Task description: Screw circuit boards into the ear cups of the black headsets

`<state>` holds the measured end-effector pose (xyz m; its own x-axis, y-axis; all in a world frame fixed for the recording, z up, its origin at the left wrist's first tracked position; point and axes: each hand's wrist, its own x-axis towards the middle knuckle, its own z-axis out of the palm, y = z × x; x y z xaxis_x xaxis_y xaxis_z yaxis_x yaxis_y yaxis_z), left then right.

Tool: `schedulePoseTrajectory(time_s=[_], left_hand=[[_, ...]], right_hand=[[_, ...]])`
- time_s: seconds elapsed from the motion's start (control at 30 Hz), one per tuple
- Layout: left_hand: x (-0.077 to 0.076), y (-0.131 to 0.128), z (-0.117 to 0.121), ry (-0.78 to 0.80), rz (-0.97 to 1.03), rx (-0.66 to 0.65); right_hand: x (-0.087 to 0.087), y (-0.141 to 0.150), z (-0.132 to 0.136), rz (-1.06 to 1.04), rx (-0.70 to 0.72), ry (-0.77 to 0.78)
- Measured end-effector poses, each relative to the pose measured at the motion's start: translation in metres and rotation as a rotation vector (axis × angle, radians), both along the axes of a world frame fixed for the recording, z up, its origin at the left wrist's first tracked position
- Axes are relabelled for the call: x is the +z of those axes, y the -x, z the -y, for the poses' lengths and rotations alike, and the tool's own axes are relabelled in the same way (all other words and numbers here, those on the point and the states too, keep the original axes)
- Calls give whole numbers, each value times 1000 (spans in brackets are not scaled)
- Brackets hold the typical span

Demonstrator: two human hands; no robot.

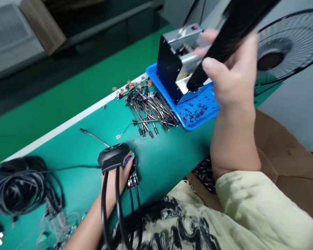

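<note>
My right hand (231,74) is raised close to the camera, fingers wrapped round a long black tool (224,38) whose tip points down toward a small metal machine (176,64). My left hand (120,173) rests low on the green table (167,163), closed on a black cable junction piece (112,157) with thick black cables (110,205) running down over my wrist. A thin lead with a small plug (94,135) sticks out from the junction to the upper left.
The machine stands on a blue tray (198,111) strewn with black bits. A heap of short black wire pieces (148,107) lies left of the tray. A coil of black cable (21,184) is at far left. A fan (289,48) stands at right, a cardboard box (284,152) below it.
</note>
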<state>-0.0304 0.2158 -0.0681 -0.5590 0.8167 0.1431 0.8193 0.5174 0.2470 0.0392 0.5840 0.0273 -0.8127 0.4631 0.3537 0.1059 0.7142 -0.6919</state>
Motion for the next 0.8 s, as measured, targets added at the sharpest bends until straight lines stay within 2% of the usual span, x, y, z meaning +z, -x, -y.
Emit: schedulePoseTrajectory(time_s=[0.07, 0.13, 0.2, 0.3, 0.43, 0.5, 0.57, 0.63, 0.73, 0.8], left_hand=[[-2, 3, 3, -12, -54, -65], [-4, 5, 7, 5, -154, -152], [-6, 6, 9, 11, -219, -196], [-9, 7, 11, -44, -151, -172], [-11, 6, 9, -120, -26, -53], [-10, 5, 8, -135, 1, 11], [-8, 3, 6, -117, 25, 25], [-6, 1, 4, -86, 43, 21], [-4, -1, 0, -73, 57, 52], [-3, -2, -3, -68, 69, 76]], right_hand=[[11, 14, -23, -199, 86, 68], [13, 24, -39, -282, 96, 123], [11, 32, -49, -301, -17, 158], [6, 39, -55, -282, -172, 171], [7, 37, -47, -243, -196, 217], [11, 29, -39, -153, -211, 245], [13, 19, -30, -28, -206, 263], [11, 8, -19, 11, -145, 264], [1, -1, -10, -148, -29, 204], [-10, 4, -13, -321, -36, 126]])
